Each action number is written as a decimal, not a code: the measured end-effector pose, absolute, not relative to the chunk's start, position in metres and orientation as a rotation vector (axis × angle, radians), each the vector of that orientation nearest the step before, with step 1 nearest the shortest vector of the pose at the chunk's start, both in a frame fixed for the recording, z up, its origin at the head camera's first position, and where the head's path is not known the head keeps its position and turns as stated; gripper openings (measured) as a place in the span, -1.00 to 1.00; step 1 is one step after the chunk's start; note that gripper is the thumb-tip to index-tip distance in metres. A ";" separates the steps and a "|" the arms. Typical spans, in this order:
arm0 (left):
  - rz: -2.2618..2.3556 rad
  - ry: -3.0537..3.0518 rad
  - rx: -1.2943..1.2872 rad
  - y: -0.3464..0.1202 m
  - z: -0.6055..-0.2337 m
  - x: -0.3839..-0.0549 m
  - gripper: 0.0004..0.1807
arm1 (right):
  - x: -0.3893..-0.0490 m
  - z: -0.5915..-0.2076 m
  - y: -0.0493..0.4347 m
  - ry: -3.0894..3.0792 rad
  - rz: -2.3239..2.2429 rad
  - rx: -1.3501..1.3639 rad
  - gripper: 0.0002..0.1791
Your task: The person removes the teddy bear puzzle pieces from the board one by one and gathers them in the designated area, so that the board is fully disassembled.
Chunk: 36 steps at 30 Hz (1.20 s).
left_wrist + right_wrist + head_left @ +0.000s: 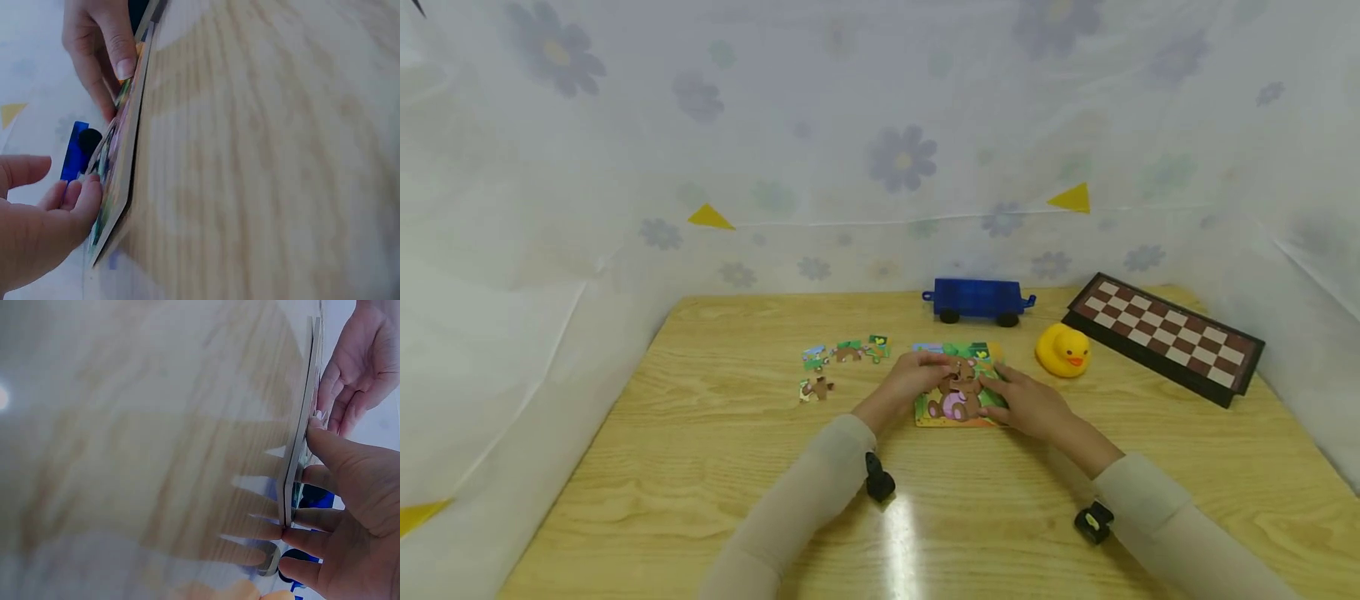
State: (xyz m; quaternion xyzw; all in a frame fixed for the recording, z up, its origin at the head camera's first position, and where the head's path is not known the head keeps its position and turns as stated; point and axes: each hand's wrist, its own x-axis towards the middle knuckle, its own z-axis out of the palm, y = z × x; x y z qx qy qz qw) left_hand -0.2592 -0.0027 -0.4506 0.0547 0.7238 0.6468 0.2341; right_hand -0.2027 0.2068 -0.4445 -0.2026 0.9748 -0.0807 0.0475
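Note:
A jigsaw puzzle of a brown bear lies in its flat board on the table, between both hands. My left hand reaches over its left side, fingertips at the bear's head; in the left wrist view its thumb stands apart from the fingers. A thin puzzle piece is tilted up from the picture near those fingertips. My right hand rests spread on the right side of the board, with thumb and fingers touching the surface and edge. The left hand covers part of the picture's upper left.
Several loose puzzle pieces lie left of the board, one piece nearer me. Behind stands a blue toy wagon. A yellow rubber duck and a folded checkerboard are at the right. A flowered white curtain surrounds the table.

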 end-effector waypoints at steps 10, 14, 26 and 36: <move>1.843 2.078 0.117 0.007 -0.454 -0.260 -0.69 | -0.204 -0.441 0.204 2.984 -0.259 -0.649 -0.34; 1.792 2.130 0.132 0.010 -0.456 -0.264 -0.78 | -0.205 -0.441 0.203 2.979 -0.251 -0.657 -0.35; 1.994 2.034 0.053 0.011 -0.463 -0.262 -0.83 | -0.203 -0.441 0.205 2.968 -0.237 -0.643 -0.35; 2.142 1.733 -0.036 -0.013 -0.457 -0.268 -0.77 | -0.202 -0.448 0.208 2.937 -0.250 -0.617 -0.34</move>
